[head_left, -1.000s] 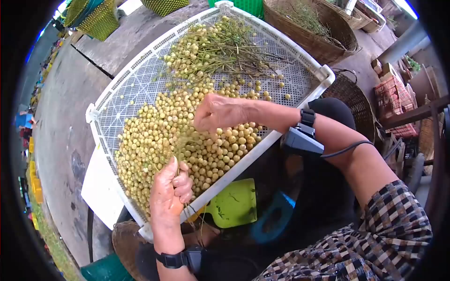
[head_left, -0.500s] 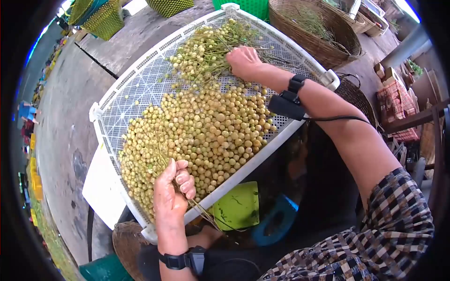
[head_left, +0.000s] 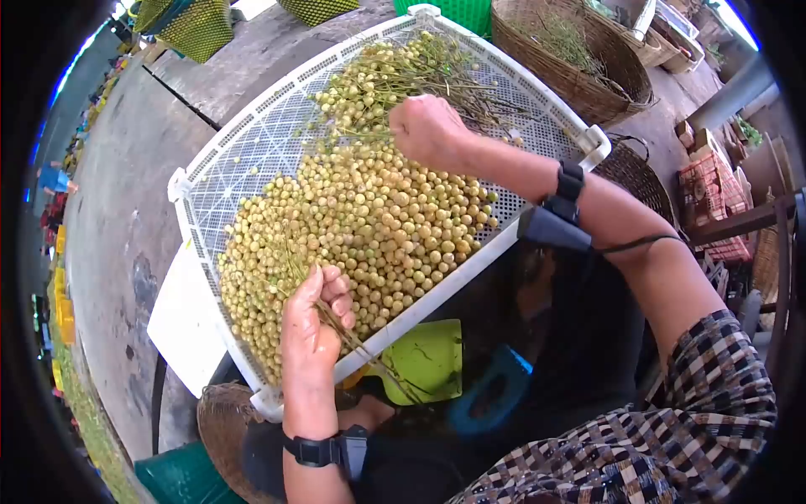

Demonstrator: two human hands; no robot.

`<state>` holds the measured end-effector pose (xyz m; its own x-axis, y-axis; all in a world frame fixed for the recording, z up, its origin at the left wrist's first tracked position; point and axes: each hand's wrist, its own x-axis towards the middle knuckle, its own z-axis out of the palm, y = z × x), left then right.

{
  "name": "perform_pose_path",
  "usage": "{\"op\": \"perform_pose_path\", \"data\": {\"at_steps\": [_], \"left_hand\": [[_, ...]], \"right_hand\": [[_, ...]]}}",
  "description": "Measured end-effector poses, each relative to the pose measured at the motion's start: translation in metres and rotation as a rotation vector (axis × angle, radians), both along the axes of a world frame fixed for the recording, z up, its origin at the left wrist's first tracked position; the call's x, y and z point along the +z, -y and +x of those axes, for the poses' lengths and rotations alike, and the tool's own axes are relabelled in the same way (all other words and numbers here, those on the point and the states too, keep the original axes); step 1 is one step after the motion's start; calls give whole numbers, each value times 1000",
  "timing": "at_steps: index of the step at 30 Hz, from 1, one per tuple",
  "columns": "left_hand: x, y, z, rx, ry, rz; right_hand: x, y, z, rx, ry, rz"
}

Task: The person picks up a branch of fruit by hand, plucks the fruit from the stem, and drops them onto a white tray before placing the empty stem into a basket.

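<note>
Small round yellow-green fruits (head_left: 395, 223) cover the near part of a white perforated plastic tray (head_left: 267, 149). At its far end lies a heap of fruits still on thin green stems (head_left: 369, 80). My left hand (head_left: 315, 323) is closed around a bundle of thin stems (head_left: 369, 357) above the near rim, their ends sticking out both sides. My right hand (head_left: 432, 134) is curled into a fist just over the near side of the stemmed heap. Thin green stems show beside its knuckles, but what lies inside the fist is hidden.
Below the tray are a lime-green plastic scoop (head_left: 428, 361) and a blue plastic object (head_left: 495, 391). A wicker basket (head_left: 571, 63) with stems stands beyond the far right corner, near a green basket (head_left: 457, 15). A red crate (head_left: 714, 197) is at right.
My right hand has drawn back from the stemmed heap toward the loose fruits, slightly left, and closed into a fist. My left hand has risen slightly, still gripping the stems.
</note>
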<state>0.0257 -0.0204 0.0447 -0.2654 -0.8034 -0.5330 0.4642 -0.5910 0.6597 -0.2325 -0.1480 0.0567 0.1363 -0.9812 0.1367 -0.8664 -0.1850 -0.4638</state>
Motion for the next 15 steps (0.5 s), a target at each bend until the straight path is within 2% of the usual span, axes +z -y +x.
{"op": "perform_pose_path", "data": {"at_steps": [1, 3, 5, 8, 11, 12, 13, 15], "left_hand": [[-2, -2, 0, 4, 0, -1], [-4, -3, -4, 53, 146, -30], [-2, -1, -6, 41, 149, -6], [-1, 0, -18, 25, 22, -109], [-11, 6, -16, 48, 30, -36], [-23, 10, -3, -36, -94, -85], [-21, 9, -4, -35, -85, -82], [-18, 5, -11, 142, 170, -60]], "right_hand": [[-2, -9, 3, 17, 88, -37], [-3, -28, 12, 30, 89, -75], [4, -57, 27, 73, -19, -246], [3, -97, 53, 140, -2, -222], [0, -130, 74, 288, 2, -240], [-5, -139, 81, 290, 11, -236], [-14, -148, 88, 337, 39, -266], [-25, -165, 99, 376, 76, -295]]}}
